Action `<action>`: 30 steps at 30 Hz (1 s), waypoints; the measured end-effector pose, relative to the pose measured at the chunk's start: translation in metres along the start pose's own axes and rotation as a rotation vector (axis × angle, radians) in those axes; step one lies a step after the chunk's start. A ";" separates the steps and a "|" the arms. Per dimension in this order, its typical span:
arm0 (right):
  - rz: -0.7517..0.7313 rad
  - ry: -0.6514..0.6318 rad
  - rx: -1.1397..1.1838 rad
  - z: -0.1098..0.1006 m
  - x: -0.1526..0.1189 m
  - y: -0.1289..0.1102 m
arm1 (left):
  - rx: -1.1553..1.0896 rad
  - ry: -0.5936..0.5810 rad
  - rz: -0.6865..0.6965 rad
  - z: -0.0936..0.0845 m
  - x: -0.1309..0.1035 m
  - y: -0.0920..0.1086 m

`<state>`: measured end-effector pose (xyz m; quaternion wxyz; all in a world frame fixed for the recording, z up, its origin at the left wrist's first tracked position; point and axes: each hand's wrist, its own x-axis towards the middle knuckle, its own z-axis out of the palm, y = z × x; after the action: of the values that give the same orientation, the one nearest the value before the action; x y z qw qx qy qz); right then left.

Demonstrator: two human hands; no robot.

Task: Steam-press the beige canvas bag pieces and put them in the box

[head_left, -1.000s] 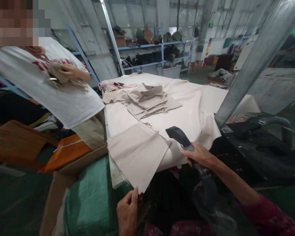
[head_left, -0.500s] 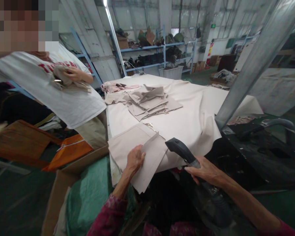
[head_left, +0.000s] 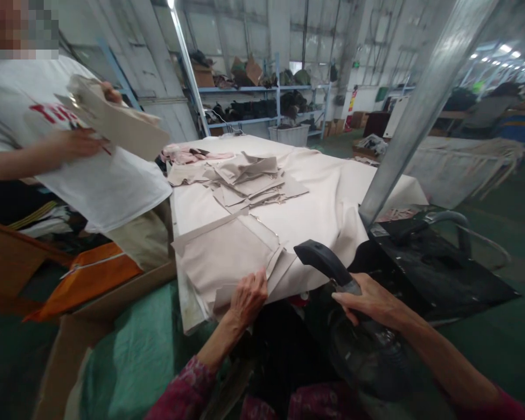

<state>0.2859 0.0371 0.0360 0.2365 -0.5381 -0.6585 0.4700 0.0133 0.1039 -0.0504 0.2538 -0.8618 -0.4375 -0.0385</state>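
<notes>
My left hand [head_left: 250,296] is closed on the near edge of a beige fabric piece [head_left: 223,251]. The piece lies on the near end of the cloth-covered table, with other beige layers under its right side. A thin line of trim runs along its far right edge. In my right hand [head_left: 367,300], the fingers wrap round the grip of a black curved vacuum nozzle [head_left: 321,256]. Its flat mouth points left, just right of the fabric and apart from it. Below the grip a dark hose [head_left: 389,361] hangs, partly lost in shadow.
Further back lies a loose pile of beige pieces [head_left: 254,181], with pink fabric [head_left: 192,154] behind it. A co-worker in a white shirt [head_left: 109,198] holds up a beige piece [head_left: 126,122] at left. A metal post [head_left: 402,134] rises at right. A carton holds green sheeting [head_left: 131,356].
My left hand has brought the hanging fabric flap back onto the table, and the piece lies flatter. The nozzle stays in my right hand. The co-worker's fabric is spread wider. The view has swung right.
</notes>
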 end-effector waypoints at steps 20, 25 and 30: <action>0.076 -0.066 0.012 0.045 0.064 -0.016 | -0.142 0.112 -0.058 0.020 -0.017 0.018; 0.041 0.080 -0.083 0.024 0.066 -0.032 | -0.211 0.090 -0.078 0.021 -0.016 0.016; 0.019 0.042 -0.146 0.011 0.046 -0.043 | -0.266 0.079 -0.110 0.019 -0.016 0.016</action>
<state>0.2420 0.0771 0.0601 0.2060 -0.5698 -0.6809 0.4114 0.0129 0.0926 -0.0780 0.1520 -0.8604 -0.4646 -0.1438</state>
